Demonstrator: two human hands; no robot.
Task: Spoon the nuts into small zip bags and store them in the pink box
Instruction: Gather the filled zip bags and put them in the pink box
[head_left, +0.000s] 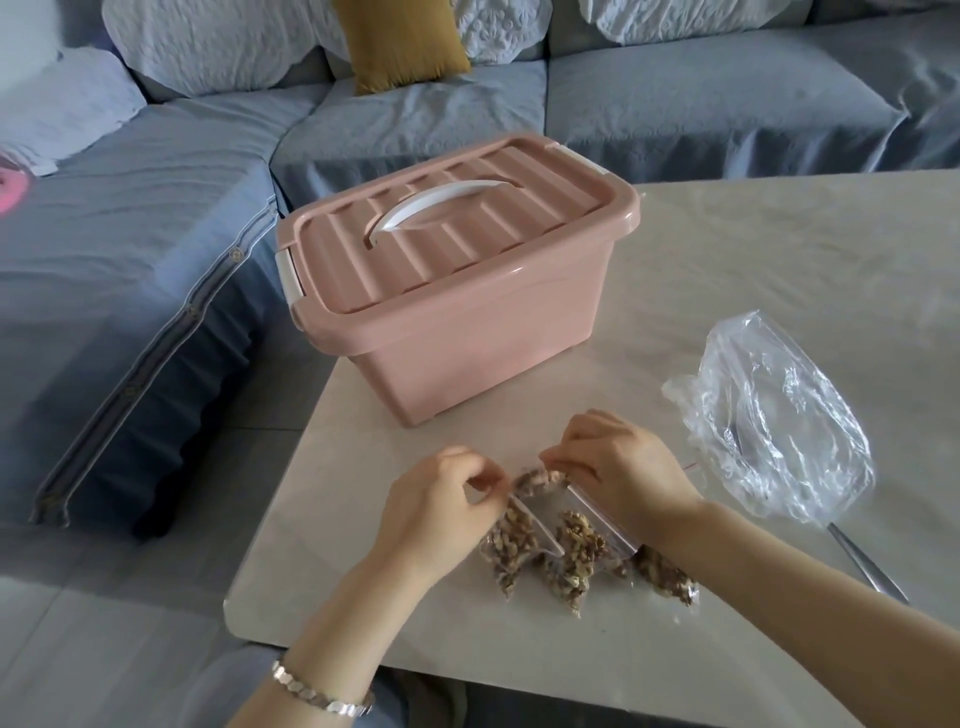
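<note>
Both hands pinch the top of a small clear zip bag of walnuts (537, 478) just above the table. My left hand (441, 499) holds its left end. My right hand (618, 462) holds its right end. Under them lie three filled zip bags: one on the left (511, 545), one in the middle (576, 556) and one on the right (667, 577), partly under my right wrist. The pink box (447, 291) stands behind the hands with its lid shut and its white handle flat.
A crumpled clear plastic bag (779, 421) lies to the right, over the bowl end of a metal spoon (865, 564) whose handle sticks out toward me. The beige table (779, 260) ends close to the left of the box. A grey sofa wraps round behind.
</note>
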